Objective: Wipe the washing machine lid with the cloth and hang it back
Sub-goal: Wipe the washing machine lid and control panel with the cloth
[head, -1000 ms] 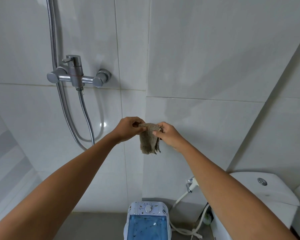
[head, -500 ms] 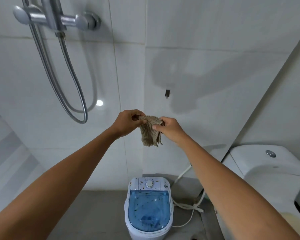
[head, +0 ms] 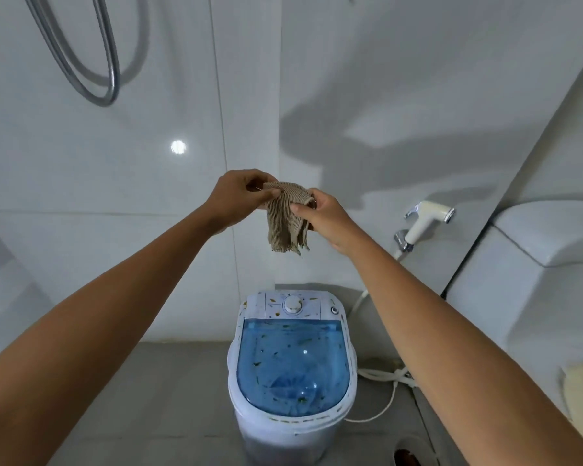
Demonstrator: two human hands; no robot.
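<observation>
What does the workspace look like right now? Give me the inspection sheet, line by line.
Surface: blue translucent washing machine lid, shut, dotted with dark and yellowish specks; not yet wiped.
Job's things: brown cloth held up in the air above the machine, hanging bunched, clear of the lid.
Clutter: specks also on the white control panel around its dial.
Grippers: left hand and right hand each pinch a top corner of the cloth with the fingers.
Cables: white hose lying looped on the floor right of the machine; shower hose loops on the wall.
Surroundings: white tiled wall, bidet sprayer, toilet at right, grey floor.
</observation>
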